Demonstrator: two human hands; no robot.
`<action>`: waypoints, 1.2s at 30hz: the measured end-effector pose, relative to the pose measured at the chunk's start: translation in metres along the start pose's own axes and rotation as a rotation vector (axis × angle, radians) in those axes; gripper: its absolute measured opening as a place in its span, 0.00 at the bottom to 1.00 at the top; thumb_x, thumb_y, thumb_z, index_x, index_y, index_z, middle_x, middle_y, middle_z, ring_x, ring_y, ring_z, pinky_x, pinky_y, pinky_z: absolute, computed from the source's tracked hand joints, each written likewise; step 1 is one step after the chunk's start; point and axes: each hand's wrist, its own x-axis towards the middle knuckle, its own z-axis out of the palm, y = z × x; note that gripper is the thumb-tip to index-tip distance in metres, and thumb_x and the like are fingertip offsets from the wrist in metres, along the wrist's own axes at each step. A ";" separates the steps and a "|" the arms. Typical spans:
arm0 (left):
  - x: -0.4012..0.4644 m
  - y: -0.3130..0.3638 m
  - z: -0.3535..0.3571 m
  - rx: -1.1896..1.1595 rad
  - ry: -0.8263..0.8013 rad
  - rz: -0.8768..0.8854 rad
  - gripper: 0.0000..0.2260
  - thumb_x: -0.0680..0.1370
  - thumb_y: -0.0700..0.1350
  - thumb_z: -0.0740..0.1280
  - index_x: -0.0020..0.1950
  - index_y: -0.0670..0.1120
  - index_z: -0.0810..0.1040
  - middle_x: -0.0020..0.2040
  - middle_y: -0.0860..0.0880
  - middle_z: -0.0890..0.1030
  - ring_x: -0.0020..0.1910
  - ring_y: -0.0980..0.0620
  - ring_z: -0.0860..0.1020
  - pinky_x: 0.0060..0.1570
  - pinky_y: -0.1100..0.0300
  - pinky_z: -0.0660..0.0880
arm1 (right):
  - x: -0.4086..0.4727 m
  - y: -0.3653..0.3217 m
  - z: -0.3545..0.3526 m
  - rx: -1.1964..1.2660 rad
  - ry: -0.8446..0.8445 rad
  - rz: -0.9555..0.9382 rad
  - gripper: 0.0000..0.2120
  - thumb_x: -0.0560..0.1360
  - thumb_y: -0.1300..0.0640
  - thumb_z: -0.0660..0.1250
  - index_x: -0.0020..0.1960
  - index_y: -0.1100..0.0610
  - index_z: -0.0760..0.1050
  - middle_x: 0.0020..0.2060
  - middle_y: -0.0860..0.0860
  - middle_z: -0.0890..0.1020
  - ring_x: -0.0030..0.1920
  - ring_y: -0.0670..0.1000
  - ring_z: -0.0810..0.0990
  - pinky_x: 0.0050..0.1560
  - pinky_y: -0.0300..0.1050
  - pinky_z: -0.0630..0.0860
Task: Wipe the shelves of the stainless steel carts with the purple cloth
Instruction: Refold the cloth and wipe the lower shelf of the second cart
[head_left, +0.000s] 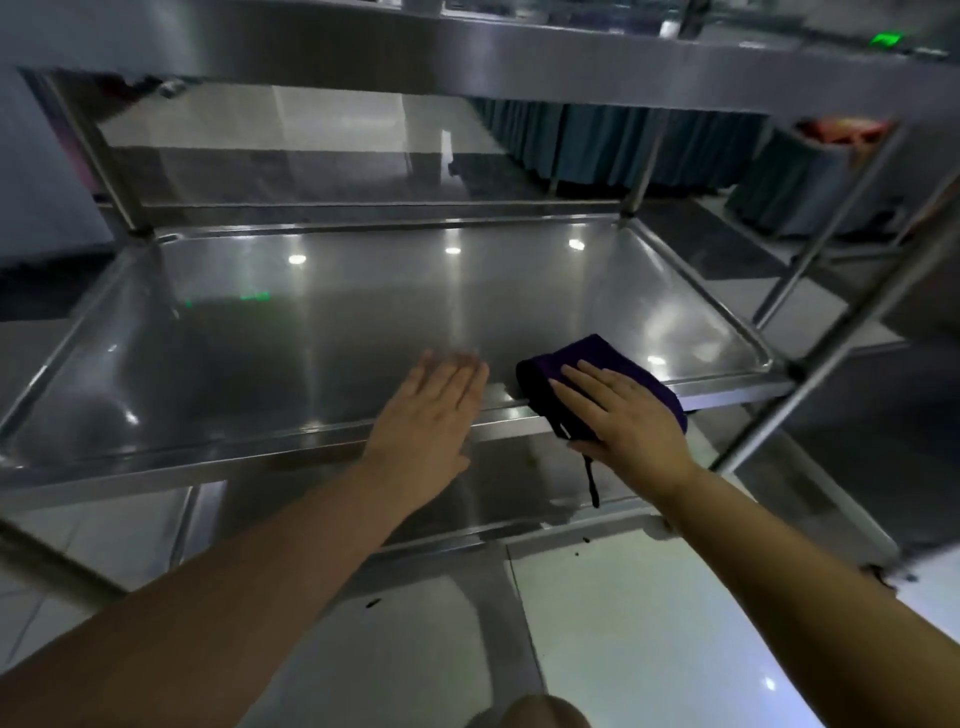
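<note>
The cloth (602, 379) lies folded at the near right of the middle shelf (322, 332), right of centre in the frame, its lower part lapping over the shelf's front lip and a dark loop or cord dangling from it toward the lower shelf (498, 483). Judging from where it sits, the wiping of this shelf is in hand rather than finished: the wide stretch of steel running to the left and to the back of the frame shows only reflected ceiling lights, and I cannot tell from the shine alone which parts have been gone over. The lower shelf shows a few dark specks and a wet-looking patch near its front edge (so it likely wants a pass too), and the top shelf (467, 47), across the upper edge of the frame, is seen only from its front edge.

The right hand (623, 415) lies flat on the cloth, fingers straight and spread, thumb along its near edge, pressing rather than gripping. The left hand (431, 410) is just left of it, at frame centre, palm down, fingers straight and together over the front lip, holding nothing; its fingertips are blurred, and whether it touches the steel I cannot tell. Both forearms reach in from the bottom corners.
</note>
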 end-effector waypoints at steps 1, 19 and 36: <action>0.002 0.001 0.003 0.034 0.001 0.000 0.41 0.77 0.53 0.63 0.76 0.40 0.38 0.78 0.43 0.47 0.77 0.45 0.46 0.70 0.49 0.34 | -0.005 0.009 0.002 0.010 0.009 0.019 0.35 0.65 0.54 0.79 0.69 0.57 0.71 0.65 0.57 0.76 0.65 0.59 0.75 0.66 0.54 0.65; 0.008 0.000 0.011 0.014 -0.021 0.113 0.37 0.78 0.43 0.55 0.71 0.39 0.28 0.73 0.41 0.31 0.71 0.46 0.32 0.66 0.54 0.23 | -0.028 0.151 -0.005 0.231 -0.239 0.385 0.28 0.82 0.49 0.56 0.77 0.58 0.53 0.77 0.52 0.55 0.77 0.48 0.50 0.74 0.39 0.44; 0.021 -0.004 0.022 -0.109 0.141 0.075 0.27 0.70 0.39 0.52 0.69 0.36 0.68 0.68 0.36 0.70 0.67 0.40 0.70 0.70 0.50 0.48 | 0.151 0.230 0.045 -0.007 -0.417 0.541 0.26 0.83 0.47 0.49 0.79 0.53 0.49 0.78 0.54 0.47 0.77 0.56 0.44 0.76 0.54 0.45</action>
